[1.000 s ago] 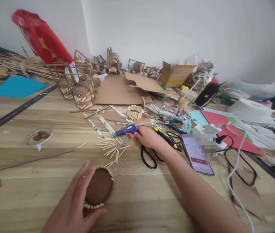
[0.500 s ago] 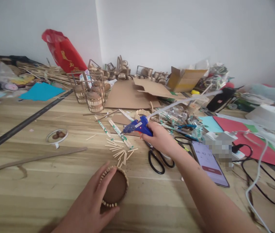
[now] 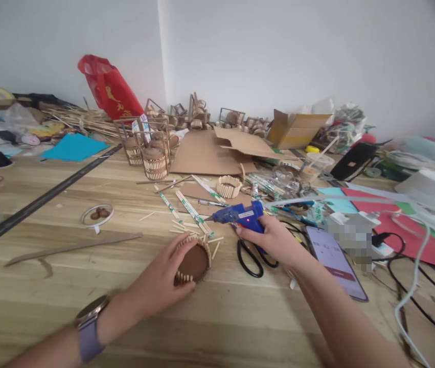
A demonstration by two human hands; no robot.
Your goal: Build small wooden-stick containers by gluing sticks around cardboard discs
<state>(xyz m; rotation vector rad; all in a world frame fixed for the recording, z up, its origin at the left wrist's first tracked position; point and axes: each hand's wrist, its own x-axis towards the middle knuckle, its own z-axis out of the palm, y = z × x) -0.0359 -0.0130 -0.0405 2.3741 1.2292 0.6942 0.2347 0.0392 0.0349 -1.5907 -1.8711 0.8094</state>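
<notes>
My left hand (image 3: 167, 273) grips a small round basket (image 3: 194, 261) with a brown base and a wall of short wooden sticks, its thumb and fingers round the left side. In my right hand (image 3: 274, 235) is a blue hot glue gun (image 3: 246, 215), its nozzle pointing left and a long clear glue stick (image 3: 294, 201) coming out of its back. Short loose sticks (image 3: 188, 227) lie just beyond the basket, some partly hidden by it. A ring of upright sticks (image 3: 228, 187) stands farther back. Black-handled scissors (image 3: 251, 260) lie under the glue gun, partly covered.
Finished lidded baskets in frames (image 3: 155, 162) stand at the back left, beside cardboard sheets (image 3: 205, 153). A phone (image 3: 336, 263) and a white cable (image 3: 412, 276) lie to the right. Left of the sticks are a tape ring with brown beads (image 3: 97, 214) and a brown strip (image 3: 75, 248).
My left hand has moved the basket forward and right, up against the loose sticks. The glue gun has come lower and to the right, now nearly level.
</notes>
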